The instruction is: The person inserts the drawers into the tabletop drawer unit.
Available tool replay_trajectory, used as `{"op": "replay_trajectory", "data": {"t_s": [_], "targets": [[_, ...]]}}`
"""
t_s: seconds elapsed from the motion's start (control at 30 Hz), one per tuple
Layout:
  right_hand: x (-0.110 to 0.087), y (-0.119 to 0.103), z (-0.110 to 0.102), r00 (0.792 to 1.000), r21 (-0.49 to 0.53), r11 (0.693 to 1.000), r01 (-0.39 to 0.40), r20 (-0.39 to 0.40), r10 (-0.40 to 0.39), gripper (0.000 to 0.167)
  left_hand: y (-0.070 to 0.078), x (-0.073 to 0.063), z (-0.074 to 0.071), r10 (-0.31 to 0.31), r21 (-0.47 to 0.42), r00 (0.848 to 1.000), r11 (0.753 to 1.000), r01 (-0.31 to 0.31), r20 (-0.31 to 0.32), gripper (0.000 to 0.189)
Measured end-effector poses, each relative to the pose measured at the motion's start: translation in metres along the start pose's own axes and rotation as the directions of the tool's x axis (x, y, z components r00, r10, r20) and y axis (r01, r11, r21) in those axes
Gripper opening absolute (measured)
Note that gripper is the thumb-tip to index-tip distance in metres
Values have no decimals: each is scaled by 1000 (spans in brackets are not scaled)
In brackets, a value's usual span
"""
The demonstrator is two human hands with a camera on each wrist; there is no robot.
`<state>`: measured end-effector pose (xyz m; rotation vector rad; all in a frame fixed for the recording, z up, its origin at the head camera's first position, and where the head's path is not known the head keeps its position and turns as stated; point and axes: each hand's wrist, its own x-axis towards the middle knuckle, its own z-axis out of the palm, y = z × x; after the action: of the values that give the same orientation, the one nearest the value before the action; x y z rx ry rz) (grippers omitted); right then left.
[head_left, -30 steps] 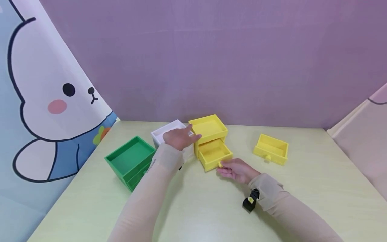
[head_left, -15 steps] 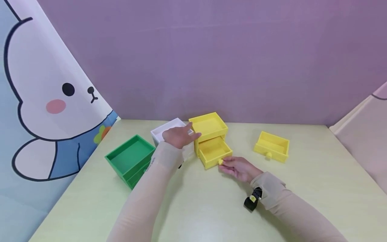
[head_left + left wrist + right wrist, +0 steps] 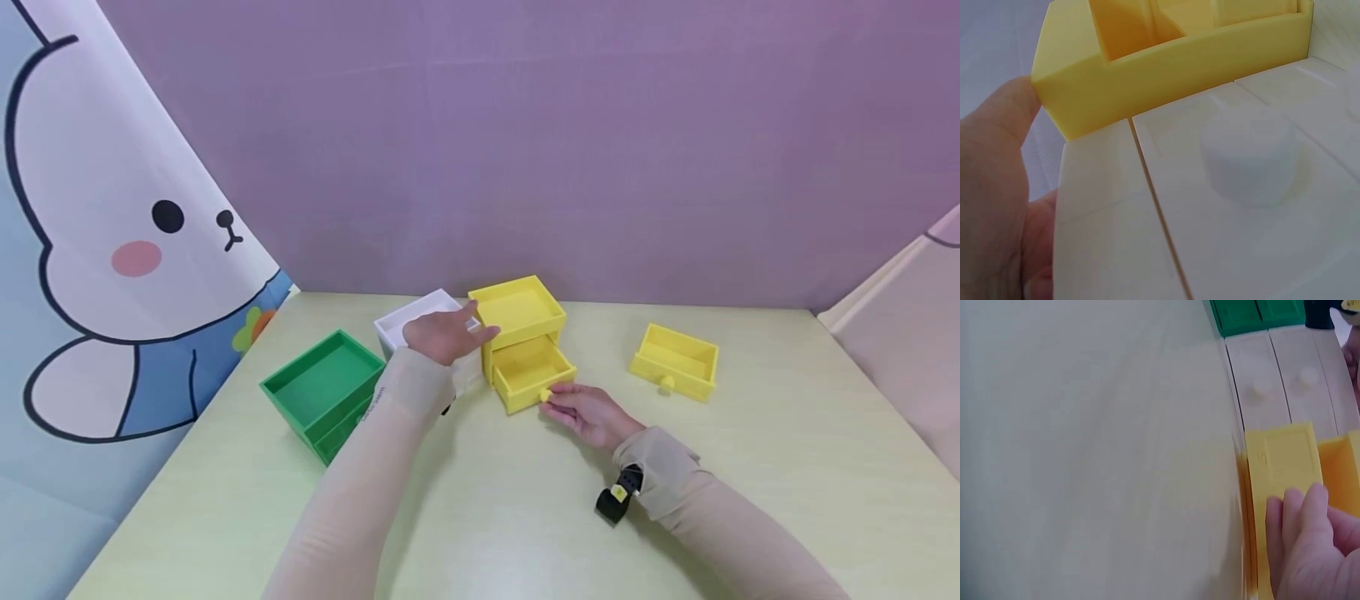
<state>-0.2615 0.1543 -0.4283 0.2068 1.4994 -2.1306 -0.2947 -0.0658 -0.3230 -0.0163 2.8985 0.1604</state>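
Observation:
A small yellow cabinet (image 3: 519, 310) stands near the middle of the table, with a tray-like top. From it a yellow drawer (image 3: 525, 375) sticks partway out, its inside bare. My right hand (image 3: 594, 417) pinches the drawer's round knob (image 3: 545, 395); in the right wrist view the fingers (image 3: 1316, 509) lie across the drawer front, hiding the knob. Over the white drawer cabinet (image 3: 401, 322) reaches my left hand (image 3: 442, 335), its thumb and a finger stretched to the yellow cabinet's left side. The left wrist view shows a fingertip touching a yellow corner.
To the left stands a green drawer cabinet (image 3: 322, 385) with an open-topped tray. A loose yellow drawer (image 3: 677, 360) with a knob lies on the table (image 3: 765, 433) at the right. Behind the table hangs a purple cloth (image 3: 600, 167).
The yellow drawer has slid slightly further into its cabinet, with my right hand following at the knob. My left hand keeps its place. The head view has shifted a little.

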Motion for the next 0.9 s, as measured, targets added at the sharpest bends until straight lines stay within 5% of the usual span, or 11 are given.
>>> {"op": "replay_trajectory", "data": {"t_s": [0.37, 0.9], "targets": [[10, 5, 14, 998, 4, 999, 42, -42, -42, 45, -1, -3, 1, -4, -24, 1000, 1000, 4, 3, 70], [27, 1, 24, 988, -5, 997, 83, -128, -83, 44, -1, -1, 1, 7, -32, 1000, 999, -7, -8, 70]]}}
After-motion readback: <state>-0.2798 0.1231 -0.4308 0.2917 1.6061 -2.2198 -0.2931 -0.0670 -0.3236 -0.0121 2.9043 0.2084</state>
